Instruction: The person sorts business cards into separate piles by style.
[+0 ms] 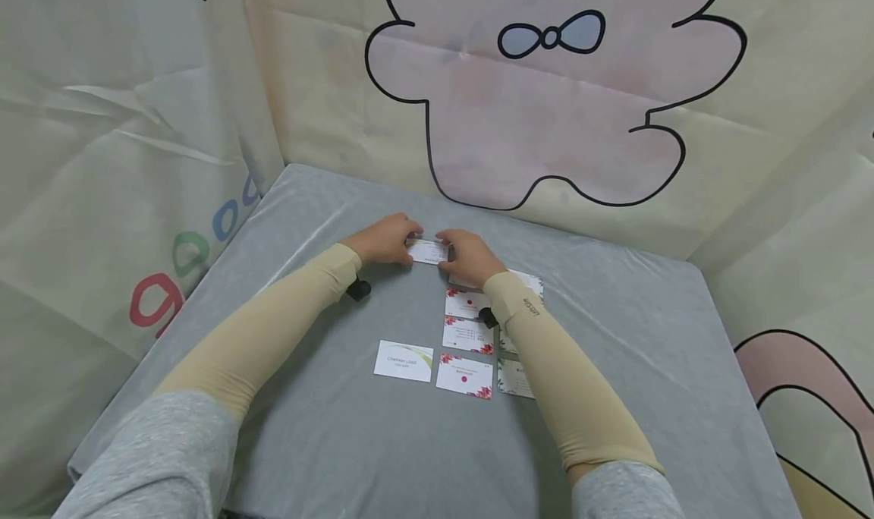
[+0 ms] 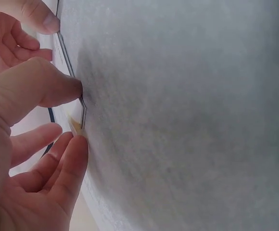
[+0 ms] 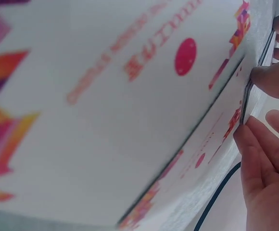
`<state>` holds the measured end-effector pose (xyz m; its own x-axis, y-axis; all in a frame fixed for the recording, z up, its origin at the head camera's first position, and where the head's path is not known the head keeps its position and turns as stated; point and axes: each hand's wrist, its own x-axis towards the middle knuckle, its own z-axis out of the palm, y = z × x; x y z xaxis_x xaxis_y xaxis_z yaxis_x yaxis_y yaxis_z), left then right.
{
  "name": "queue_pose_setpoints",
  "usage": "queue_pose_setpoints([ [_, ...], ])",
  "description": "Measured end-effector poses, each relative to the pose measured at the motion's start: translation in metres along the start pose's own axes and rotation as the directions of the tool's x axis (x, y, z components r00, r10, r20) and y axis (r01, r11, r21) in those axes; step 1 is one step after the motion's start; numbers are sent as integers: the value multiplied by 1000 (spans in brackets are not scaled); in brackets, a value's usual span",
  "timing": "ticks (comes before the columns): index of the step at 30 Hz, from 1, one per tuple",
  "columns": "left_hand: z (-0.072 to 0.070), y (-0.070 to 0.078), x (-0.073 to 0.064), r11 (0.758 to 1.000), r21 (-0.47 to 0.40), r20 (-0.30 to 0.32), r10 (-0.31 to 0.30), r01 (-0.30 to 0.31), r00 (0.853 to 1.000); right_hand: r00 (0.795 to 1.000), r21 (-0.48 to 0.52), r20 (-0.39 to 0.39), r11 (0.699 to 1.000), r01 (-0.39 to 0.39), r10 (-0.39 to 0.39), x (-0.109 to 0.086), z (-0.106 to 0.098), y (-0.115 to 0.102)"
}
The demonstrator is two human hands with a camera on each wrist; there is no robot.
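Near the back of the table, a white business card [image 1: 429, 252] with small printed lines lies between both hands. My left hand [image 1: 385, 240] pinches its left end between thumb and fingers. At the opposite end, my right hand [image 1: 471, 256] grips it the same way, thumb toward me. In the left wrist view the left thumb and fingertips [image 2: 78, 144] meet at the card's edge, which shows as thin dark layered lines. The right wrist view has the right fingers [image 3: 252, 144] at the card's edge, beyond red-patterned cards.
Toward me lie several cards in rows: a white card with a green swoosh [image 1: 403, 361], red-flowered cards [image 1: 464, 375] and green-leaf cards [image 1: 515, 379], some partly under my right forearm. A grey cloth [image 1: 328, 443] covers the table, and a printed curtain [image 1: 546, 139] hangs behind it.
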<state>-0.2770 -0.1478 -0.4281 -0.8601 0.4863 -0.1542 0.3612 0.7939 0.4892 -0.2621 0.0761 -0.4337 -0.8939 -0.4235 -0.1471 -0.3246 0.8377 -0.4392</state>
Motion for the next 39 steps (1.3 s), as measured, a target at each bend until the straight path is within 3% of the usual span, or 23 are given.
queue_pose_setpoints([
  [5,1,-1,-3,1000,13,0,1,-1,1000,1000,3,10,1000,-1,1,-1,2,1],
  [9,3,2,-17,997,78,-29,25,-23,999,999,-32,-15,998,50,-51,-12,2,2],
  [14,11,17,-65,986,130,-81,114,-102,990,991,-121,-21,984,130,-133,-61,8,-8],
  [20,38,34,-135,974,35,7,223,-223,975,969,-221,33,944,245,-244,-133,29,-29],
  [24,54,36,-162,963,-23,30,269,-268,963,959,-241,28,929,281,-283,-156,42,-37],
  [31,59,35,-176,961,1,-32,276,-276,961,947,-261,-27,917,303,-321,-159,46,-42],
  [39,56,32,-169,968,2,-49,252,-252,967,931,-266,-45,903,337,-361,-149,48,-42],
])
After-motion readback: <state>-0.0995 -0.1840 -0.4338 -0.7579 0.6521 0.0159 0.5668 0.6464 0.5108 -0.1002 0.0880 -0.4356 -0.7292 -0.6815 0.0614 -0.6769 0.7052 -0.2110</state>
